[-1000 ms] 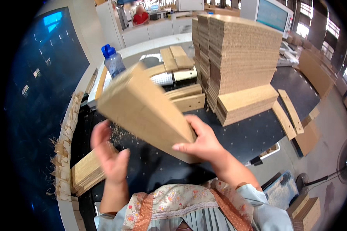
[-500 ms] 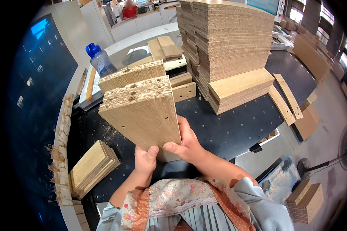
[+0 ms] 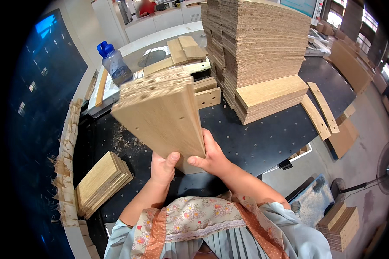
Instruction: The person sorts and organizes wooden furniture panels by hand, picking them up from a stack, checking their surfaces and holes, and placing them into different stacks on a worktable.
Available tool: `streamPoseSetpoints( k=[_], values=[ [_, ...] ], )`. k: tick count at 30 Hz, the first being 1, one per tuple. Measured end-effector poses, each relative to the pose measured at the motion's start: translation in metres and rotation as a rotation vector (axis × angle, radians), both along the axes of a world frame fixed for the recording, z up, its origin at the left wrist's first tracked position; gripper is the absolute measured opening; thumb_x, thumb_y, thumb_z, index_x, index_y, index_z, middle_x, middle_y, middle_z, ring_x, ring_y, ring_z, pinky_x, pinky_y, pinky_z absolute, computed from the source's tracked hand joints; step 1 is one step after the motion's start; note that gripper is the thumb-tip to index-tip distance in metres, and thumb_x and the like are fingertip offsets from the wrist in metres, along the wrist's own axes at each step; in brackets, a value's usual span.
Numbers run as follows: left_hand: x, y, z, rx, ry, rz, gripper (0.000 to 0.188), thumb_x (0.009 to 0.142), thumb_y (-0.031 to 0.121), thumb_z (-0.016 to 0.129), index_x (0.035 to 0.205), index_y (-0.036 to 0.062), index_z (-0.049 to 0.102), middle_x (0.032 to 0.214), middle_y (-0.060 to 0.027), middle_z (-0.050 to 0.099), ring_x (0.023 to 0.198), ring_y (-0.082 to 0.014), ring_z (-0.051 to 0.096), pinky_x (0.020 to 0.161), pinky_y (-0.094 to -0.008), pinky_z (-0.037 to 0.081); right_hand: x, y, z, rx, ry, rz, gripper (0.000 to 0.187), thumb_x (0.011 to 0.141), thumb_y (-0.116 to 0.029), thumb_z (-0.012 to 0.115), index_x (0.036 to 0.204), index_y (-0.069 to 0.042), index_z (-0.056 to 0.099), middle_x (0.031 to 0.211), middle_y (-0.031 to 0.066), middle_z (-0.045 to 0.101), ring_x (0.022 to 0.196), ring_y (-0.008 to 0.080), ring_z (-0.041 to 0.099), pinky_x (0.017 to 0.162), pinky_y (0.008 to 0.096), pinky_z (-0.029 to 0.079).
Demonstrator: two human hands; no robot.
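Observation:
A bundle of wood-veneered chipboard panels point(image 3: 160, 118) stands tilted between my hands, its rough top edges drilled with holes and smeared by motion. Two small holes show in the front face. My left hand point(image 3: 163, 169) grips the lower left corner, thumb on the front. My right hand point(image 3: 212, 157) wraps the lower right edge, its thumb also pressed on the front face. The fingers behind the panels are hidden. Below them the pale lower end of a board point(image 3: 189, 166) shows between my hands.
A tall chipboard stack point(image 3: 270, 41) rises behind a lower stack point(image 3: 272, 93) on the black table point(image 3: 255, 138). A small panel pile point(image 3: 103, 183) lies at left, near sawdust point(image 3: 127, 138). A blue-capped bottle point(image 3: 116, 64) stands far left; narrow drilled strips point(image 3: 322, 105) lie right.
The panels have closed up: the gap between the rear board and the front ones is gone. Their tops have shifted slightly right. Both hands keep their grip.

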State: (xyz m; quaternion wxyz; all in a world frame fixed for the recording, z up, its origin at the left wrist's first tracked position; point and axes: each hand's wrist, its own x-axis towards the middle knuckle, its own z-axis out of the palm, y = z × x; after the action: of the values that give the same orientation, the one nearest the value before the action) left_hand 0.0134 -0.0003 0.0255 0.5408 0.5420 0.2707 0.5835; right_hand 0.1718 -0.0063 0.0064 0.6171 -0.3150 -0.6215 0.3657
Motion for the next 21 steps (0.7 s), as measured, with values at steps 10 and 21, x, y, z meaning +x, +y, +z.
streamPoseSetpoints(
  k=[10,21],
  values=[
    [0.003,0.007,-0.003,-0.029,-0.079,-0.041,0.074,0.076,0.033,0.077,0.130,-0.0007,0.041,0.124,-0.0100,0.051,0.113,-0.0207,0.049,0.097,-0.0356,0.039,0.002,0.001,0.005,0.023,-0.178,-0.193,0.083,0.063,-0.048,0.082,0.119,0.001,0.046,0.104,0.0203,0.058,0.095,0.0338,0.060,0.084,0.0385,0.048],
    [-0.112,0.023,0.058,0.413,-0.225,0.841,0.064,0.091,0.048,0.047,0.133,0.0011,0.036,0.130,-0.0137,0.045,0.121,-0.0235,0.042,0.100,-0.0393,0.036,0.069,-0.022,0.143,0.420,-1.497,-0.349,0.049,0.063,-0.033,0.076,0.097,-0.006,0.055,0.080,0.0056,0.056,0.078,0.0244,0.059,0.067,0.0350,0.044]
  ],
)
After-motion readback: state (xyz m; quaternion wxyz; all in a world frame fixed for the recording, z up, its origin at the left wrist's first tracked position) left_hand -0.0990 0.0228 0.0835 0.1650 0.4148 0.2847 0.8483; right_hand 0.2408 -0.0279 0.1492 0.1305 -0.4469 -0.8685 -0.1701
